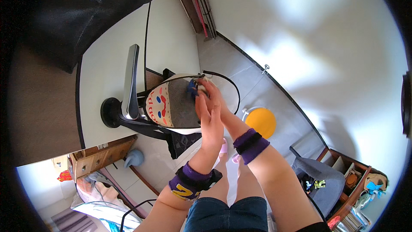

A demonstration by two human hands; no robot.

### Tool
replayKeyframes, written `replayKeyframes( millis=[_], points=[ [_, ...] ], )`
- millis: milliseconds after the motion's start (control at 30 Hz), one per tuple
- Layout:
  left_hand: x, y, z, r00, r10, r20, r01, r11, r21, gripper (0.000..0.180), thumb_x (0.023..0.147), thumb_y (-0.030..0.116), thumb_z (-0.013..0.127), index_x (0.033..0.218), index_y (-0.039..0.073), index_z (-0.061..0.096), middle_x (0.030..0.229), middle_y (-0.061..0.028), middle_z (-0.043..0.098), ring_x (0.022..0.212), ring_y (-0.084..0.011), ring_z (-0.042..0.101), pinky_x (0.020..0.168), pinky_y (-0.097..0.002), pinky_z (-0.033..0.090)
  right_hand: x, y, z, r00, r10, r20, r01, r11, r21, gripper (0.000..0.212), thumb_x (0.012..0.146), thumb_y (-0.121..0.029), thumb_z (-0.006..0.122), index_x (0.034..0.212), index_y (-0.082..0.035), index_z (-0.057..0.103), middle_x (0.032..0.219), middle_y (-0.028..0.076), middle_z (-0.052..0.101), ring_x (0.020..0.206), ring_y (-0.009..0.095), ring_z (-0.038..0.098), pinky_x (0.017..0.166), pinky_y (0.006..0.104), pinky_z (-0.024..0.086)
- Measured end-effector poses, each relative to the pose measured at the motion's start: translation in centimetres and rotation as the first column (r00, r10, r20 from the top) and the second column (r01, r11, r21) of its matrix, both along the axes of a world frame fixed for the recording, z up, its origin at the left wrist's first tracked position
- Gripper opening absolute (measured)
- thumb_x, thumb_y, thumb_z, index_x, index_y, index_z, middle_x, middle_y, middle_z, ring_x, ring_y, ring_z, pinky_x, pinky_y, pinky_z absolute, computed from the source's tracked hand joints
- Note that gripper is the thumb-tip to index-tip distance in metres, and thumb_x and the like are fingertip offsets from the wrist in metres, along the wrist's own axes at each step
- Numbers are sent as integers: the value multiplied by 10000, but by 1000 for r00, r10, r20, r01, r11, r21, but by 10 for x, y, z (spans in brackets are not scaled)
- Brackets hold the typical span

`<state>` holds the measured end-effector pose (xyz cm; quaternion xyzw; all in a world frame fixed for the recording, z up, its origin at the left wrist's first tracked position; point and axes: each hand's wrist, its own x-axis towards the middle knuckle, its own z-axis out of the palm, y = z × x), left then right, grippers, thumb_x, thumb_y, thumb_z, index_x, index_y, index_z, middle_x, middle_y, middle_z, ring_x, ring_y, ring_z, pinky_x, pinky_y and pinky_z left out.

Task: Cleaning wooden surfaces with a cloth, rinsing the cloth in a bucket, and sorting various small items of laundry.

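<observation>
A bag-like container with a black rim stands open on a chair. Its inside shows grey lining (180, 103) and a cream panel (158, 105) with a red and blue cartoon face. My left hand (211, 120) is over the right part of this opening, fingers stretched out and close against my right hand. My right hand (218, 99) reaches across above it, its fingers bent at a small blue and dark item (192, 88) beside the rim. What those fingers hold is partly hidden. Both wrists wear purple bands.
The chair has a metal armrest (130, 81) left of the container. A yellow round stool (261, 123) stands on the grey floor to the right. Lower right are a grey chair (322, 180) and a wooden shelf (356, 189); a wooden drawer cabinet (101, 157) is lower left.
</observation>
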<state>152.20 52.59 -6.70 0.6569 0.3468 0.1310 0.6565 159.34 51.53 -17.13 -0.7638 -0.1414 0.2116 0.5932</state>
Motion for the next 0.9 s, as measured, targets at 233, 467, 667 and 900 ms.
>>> replayKeyframes(
  millis=[233, 467, 667, 900],
  points=[
    [-19, -6, -4, 997, -69, 17, 71, 991, -116, 592, 979, 208, 487, 1454, -47, 243, 1486, -181, 309, 1381, -256, 283, 1115, -338, 238, -6, -39, -3, 974, 163, 155, -123, 963, -240, 345, 886, -165, 564, 1213, -58, 584, 1264, 220, 519, 1053, 367, 593, 887, 399, 490],
    [-52, -33, 2, 922, -359, 146, 363, 932, -2, 466, 981, 102, 446, 1417, -21, 338, 1445, -140, 379, 1330, -214, 360, 1090, -330, 276, -54, -138, 51, 898, -192, -396, 264, 955, 134, 262, 929, -98, 527, 1175, -38, 597, 1110, 102, 638, 968, 181, 640, 848, 295, 499],
    [-84, -83, -8, 767, -638, 68, 641, 765, -60, 433, 952, 103, 480, 1371, 17, 409, 1392, -130, 435, 1295, -229, 399, 1095, -372, 267, -125, -234, 39, 747, -429, -508, 526, 848, 57, 268, 941, -114, 533, 1194, -49, 593, 1095, 53, 635, 969, 132, 617, 851, 272, 489],
    [-115, -175, -3, 479, -877, 18, 877, 478, -44, 385, 953, 113, 497, 1323, 14, 458, 1317, -136, 486, 1241, -239, 444, 1067, -356, 316, -218, -346, 27, 548, -677, -490, 749, 659, -72, 289, 923, -154, 579, 1196, -63, 599, 1075, 53, 645, 929, 132, 626, 817, 281, 499]
  ],
)
